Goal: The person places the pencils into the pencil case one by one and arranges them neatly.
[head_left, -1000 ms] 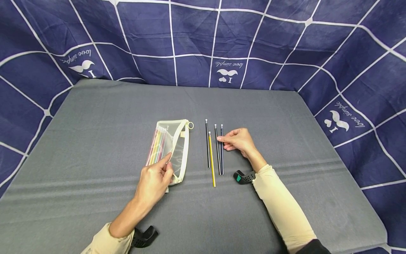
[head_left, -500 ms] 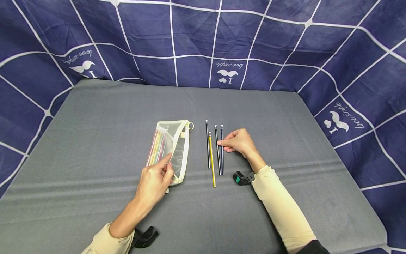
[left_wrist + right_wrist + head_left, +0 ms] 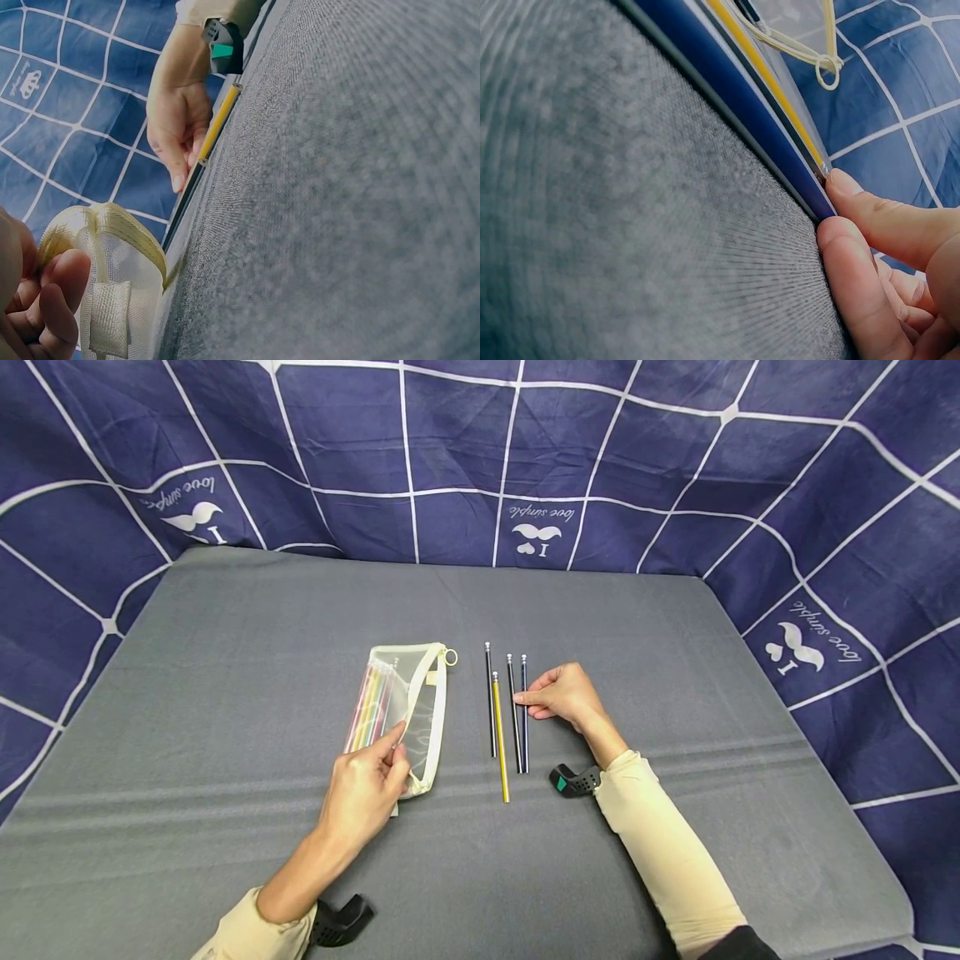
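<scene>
My left hand [image 3: 367, 781] grips the open zipper edge of a see-through pencil case [image 3: 437, 727] with cream trim. Inside that case, several coloured pencils [image 3: 371, 702] lie along its left side. To the right, a dark blue pencil [image 3: 526, 739] and a black pencil [image 3: 517, 735] lie side by side on the grey surface. My right hand [image 3: 561, 693] pinches the blue pencil between thumb and fingers, the thumb tip reaching over to the black one. The right wrist view shows thumb and forefinger at the blue pencil's end.
A yellow pencil [image 3: 502, 752] and another black pencil [image 3: 491, 710] lie between the case and the pinched pencil. A blue curtain with white lines [image 3: 457, 460] stands behind the grey padded table [image 3: 247, 635]. The case's zipper ring [image 3: 451, 657] points right.
My right hand has slid slightly down along the pencils toward my body, then stayed there. The left hand and the pencil case have kept their place.
</scene>
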A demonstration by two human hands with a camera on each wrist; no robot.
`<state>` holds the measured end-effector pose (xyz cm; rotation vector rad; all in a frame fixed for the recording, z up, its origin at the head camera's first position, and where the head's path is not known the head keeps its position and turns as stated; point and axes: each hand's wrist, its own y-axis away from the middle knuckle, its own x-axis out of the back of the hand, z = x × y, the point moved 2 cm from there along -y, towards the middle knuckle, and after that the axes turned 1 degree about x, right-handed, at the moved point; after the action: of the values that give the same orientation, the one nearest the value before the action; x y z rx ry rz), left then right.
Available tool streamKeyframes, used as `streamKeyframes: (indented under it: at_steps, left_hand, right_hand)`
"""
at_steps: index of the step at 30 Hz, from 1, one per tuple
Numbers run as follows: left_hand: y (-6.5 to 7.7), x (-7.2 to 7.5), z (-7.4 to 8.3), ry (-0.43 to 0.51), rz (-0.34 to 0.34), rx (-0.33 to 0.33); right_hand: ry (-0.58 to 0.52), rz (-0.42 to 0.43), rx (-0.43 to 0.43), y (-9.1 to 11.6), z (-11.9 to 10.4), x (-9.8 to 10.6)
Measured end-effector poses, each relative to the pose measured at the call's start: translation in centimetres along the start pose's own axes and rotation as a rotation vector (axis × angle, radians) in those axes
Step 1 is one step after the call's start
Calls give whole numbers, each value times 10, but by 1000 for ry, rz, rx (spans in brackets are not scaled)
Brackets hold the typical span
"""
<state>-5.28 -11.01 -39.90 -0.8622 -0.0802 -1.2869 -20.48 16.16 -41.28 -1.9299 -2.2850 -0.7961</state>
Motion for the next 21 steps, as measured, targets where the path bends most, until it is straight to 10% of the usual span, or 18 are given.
streamKeyframes:
  at_steps: [21]
  left_hand:
    - [0, 0, 0, -13, 8, -7]
  right_hand:
    - [-4, -12, 31, 3, -1, -1]
